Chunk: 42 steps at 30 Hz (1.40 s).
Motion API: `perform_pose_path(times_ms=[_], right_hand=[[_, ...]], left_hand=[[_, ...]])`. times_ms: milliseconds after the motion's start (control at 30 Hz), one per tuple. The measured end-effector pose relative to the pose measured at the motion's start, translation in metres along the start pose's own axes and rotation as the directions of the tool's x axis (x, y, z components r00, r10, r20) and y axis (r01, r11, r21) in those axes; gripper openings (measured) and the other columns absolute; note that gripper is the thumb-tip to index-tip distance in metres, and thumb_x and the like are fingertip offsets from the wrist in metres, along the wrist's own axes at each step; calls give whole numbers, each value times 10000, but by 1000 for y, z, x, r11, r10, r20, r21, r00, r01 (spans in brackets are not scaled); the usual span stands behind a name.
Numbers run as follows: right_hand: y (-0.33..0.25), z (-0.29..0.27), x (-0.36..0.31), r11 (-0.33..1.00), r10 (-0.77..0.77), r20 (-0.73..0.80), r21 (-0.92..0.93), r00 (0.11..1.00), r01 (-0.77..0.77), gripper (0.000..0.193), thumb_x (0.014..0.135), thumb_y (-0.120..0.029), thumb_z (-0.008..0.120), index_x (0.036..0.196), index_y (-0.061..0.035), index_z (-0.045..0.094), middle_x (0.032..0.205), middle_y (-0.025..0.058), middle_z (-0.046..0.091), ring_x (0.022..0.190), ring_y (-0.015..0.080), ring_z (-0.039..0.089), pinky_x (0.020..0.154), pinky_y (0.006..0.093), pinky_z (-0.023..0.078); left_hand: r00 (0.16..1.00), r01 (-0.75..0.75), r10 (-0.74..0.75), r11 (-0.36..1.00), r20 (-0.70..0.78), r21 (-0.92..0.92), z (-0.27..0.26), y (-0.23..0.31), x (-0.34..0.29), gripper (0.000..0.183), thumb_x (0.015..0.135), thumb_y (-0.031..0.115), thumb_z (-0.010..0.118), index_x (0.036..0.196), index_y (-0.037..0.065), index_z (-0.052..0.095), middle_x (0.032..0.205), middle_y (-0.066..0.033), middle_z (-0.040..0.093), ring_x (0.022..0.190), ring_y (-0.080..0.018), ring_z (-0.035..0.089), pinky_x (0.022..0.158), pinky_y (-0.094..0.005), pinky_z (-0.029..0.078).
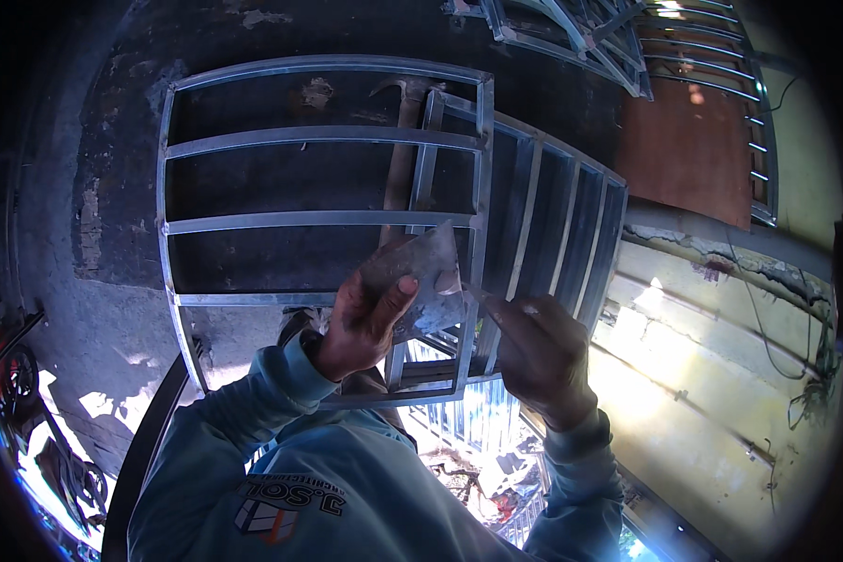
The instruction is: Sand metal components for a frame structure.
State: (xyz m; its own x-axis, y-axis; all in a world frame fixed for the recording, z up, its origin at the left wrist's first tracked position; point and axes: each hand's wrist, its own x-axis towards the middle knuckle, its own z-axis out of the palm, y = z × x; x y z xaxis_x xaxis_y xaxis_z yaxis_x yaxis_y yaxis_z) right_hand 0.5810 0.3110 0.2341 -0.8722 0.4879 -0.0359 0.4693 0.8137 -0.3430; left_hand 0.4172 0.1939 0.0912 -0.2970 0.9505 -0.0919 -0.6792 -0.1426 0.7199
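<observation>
My left hand [370, 314] grips a flat grey plate [410, 267], with the thumb on top and the fingers underneath. Near the plate's right edge sits a small pale pinkish dab of paste [448, 282]. Closed around a thin tool [475, 292], my right hand [545, 351] is just right of the plate. The tool's tip reaches toward the dab; whether it touches cannot be told, and the fingers hide most of it. Below both hands lies a welded metal frame [318, 141] with several crossbars.
A claw hammer [407, 122] lies beneath the frame's bars. A second barred metal frame [571, 220] extends to the right, partly under the first. More metal frames [571, 42] and a reddish-brown board [688, 155] stand at the far right. A pale wall [712, 365] borders the right side.
</observation>
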Motion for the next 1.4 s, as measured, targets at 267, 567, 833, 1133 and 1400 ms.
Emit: perform_pose_path(times_ms=[267,567,833,1133,1400], right_hand=[[5,17,24,1000,-12,-12,29,1000,12,392,731,68,685,1109,-30,710,869,84,615,715,230,645,588,363,543],[20,19,48,996,-6,-137,86,991,18,366,724,86,685,1066,-39,727,849,86,657,700,225,663,554,351,535],[34,36,57,1000,-10,-63,-9,998,10,346,748,95,694,1058,-55,731,888,91,675,728,227,678,608,338,554],[191,47,99,209,667,273,825,693,-525,417,824,56,736,1218,-44,644,1153,74,664,1039,138,656,920,293,529],[218,101,115,510,525,128,745,842,-431,362,833,-28,798,1171,-30,669,1042,58,713,951,144,692,871,294,551]], left_hand=[[998,0,0,1000,61,10,3,1,10,485,1058,250,550,1445,-23,446,1330,-151,606,1232,-202,565,1045,-331,428],[998,43,-43,999,47,7,-19,-1,28,489,1063,233,542,1462,-26,431,1328,-145,608,1235,-188,562,1044,-326,429],[997,72,-72,997,3,23,-18,-7,31,474,1042,226,596,1431,-16,474,1171,-118,668,1045,-151,623,883,-301,492],[900,-435,263,499,347,750,-64,-17,18,612,869,-69,677,1429,108,502,1128,-234,638,911,-368,678,808,-443,561],[992,-118,41,634,120,764,-75,-12,18,411,945,68,632,1344,38,538,1099,-177,653,964,-273,656,829,-376,528]])
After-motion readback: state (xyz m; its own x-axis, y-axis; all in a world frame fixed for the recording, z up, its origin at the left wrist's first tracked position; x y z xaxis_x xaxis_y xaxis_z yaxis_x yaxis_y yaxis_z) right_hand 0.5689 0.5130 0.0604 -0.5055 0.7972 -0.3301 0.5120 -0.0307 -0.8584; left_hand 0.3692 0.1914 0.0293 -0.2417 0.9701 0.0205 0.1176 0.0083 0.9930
